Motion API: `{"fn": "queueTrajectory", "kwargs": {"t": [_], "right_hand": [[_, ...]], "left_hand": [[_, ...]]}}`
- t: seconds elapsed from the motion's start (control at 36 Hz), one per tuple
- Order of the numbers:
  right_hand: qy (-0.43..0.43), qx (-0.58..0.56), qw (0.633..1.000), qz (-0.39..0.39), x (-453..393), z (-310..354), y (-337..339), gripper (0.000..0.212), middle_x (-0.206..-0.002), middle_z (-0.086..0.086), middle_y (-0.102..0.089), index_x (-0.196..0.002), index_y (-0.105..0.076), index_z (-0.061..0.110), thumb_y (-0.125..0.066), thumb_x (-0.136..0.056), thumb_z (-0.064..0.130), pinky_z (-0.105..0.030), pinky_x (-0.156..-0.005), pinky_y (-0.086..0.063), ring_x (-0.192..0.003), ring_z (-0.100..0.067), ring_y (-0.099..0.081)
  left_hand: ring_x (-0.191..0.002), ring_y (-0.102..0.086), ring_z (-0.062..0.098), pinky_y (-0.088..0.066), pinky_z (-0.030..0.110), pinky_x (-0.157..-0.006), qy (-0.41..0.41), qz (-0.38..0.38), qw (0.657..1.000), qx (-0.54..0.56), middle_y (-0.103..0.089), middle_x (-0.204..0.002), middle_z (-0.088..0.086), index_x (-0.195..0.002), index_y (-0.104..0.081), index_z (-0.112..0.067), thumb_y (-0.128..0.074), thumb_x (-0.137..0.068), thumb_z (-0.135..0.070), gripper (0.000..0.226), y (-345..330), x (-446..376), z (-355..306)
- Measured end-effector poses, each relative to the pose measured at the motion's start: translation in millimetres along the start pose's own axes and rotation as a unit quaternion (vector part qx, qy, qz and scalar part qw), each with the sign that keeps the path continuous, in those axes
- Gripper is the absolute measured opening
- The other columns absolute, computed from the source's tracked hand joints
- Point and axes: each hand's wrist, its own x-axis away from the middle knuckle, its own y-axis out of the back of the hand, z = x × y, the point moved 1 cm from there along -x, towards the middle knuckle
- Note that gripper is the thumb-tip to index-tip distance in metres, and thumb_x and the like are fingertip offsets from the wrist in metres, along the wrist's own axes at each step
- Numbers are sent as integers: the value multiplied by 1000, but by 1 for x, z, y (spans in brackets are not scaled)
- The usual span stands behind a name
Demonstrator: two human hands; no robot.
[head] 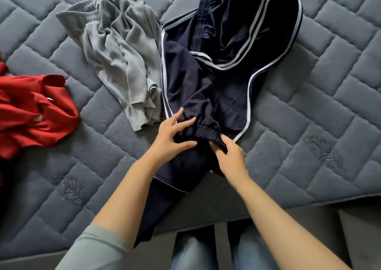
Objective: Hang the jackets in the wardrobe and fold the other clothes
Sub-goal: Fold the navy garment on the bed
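A navy track garment (pixel 218 67) with white side stripes lies crumpled on the quilted grey mattress (pixel 309 104), one end hanging over the near edge. My left hand (pixel 175 135) rests on its elastic cuff with fingers spread, thumb under the gathered fabric. My right hand (pixel 228 156) pinches the same cuff from the right, fingertips tucked under the elastic. A crumpled grey garment (pixel 121 59) lies to the left of the navy one. A red garment (pixel 31 113) sits bunched at the left edge of the view.
The mattress edge runs along the bottom, with my jeans-clad legs (pixel 198 253) below it. Bare quilted surface lies to the right of the navy garment and between the grey and red clothes.
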Motion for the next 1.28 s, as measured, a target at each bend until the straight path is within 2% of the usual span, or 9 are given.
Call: {"fn": "queueTrajectory", "kwargs": {"t": [0.19, 0.33, 0.44, 0.61, 0.83, 0.97, 1.06, 1.17, 1.28], "right_hand": [[-22, -206, 975, 83, 43, 18, 49, 13, -77, 9, -68, -81, -70, 19, -62, -92, 16, -12, -65, -46, -71, 2, -57], [-112, -301, 939, 124, 84, 24, 94, 20, -88, -9, -74, -90, -71, 4, -63, -88, 23, -24, -69, -55, -80, -18, -69], [-123, -340, 918, 164, 120, 30, 146, 31, -95, -16, -73, -87, -76, 5, -69, -73, 33, -26, -71, -58, -82, -22, -71], [-71, -290, 929, 219, 175, 46, 243, 24, -90, -12, -74, -89, -77, 11, -72, -75, 29, -24, -62, -55, -76, -20, -72], [52, -186, 964, 184, 250, 90, 374, 18, -90, -12, -74, -92, -76, 10, -72, -75, 10, -23, -64, -55, -77, -20, -71], [136, -139, 971, 141, 309, 127, 470, 13, -82, -8, -73, -91, -77, 12, -71, -80, 7, -20, -57, -54, -65, -15, -69], [183, -97, 972, 110, 337, 145, 513, 12, -82, -6, -74, -91, -76, 14, -72, -81, 10, -20, -59, -55, -67, -14, -69], [248, -5, 964, 97, 380, 171, 549, 14, -78, 4, -72, -86, -74, 21, -80, -75, 28, -18, -63, -50, -72, -10, -68], [286, 59, 952, 92, 418, 196, 577, 22, -79, 8, -71, -89, -72, 27, -83, -70, 31, -15, -63, -49, -75, -8, -68]], "left_hand": [[-144, -22, 12, -22, 56, -113, -64, 53, 984, -158, -37, -144, -24, -133, -36, -54, -72, -72, -56, 70, 1, 13, -23], [-128, -49, 24, -36, 41, -108, -105, 4, 981, -160, -64, -121, -4, -118, -67, -20, -72, -77, -1, 46, -14, 41, -48], [-105, -61, 18, -42, 23, -92, -51, -12, 998, -34, -67, -104, -7, -107, -70, -17, -58, -74, 16, 48, -22, 76, -95], [-81, -58, 16, -49, 23, -75, -12, 42, 986, 161, -65, -85, 6, -83, -71, -18, -52, -65, -2, 30, -15, 138, -206], [-56, -53, 2, -41, 9, -52, -98, 134, 981, 97, -57, -69, -1, -91, -57, -1, -64, -81, 3, 13, -13, 209, -356], [-75, -53, 8, -43, 15, -65, -176, 144, 973, 50, -57, -79, 0, -97, -59, -6, -75, -72, -22, 33, -20, 254, -463], [-77, -55, -1, -46, 14, -71, -237, 92, 967, -19, -62, -81, -14, -106, -58, -17, -86, -62, -14, 52, -26, 271, -510], [-64, -55, -10, -42, 5, -66, -312, -31, 949, -44, -63, -65, -21, -87, -61, -17, -76, -71, 11, 36, -23, 284, -561], [-64, -58, -6, -44, 7, -65, -338, -70, 938, -15, -65, -65, -17, -86, -65, -11, -71, -78, 7, 21, -3, 293, -608]]}}
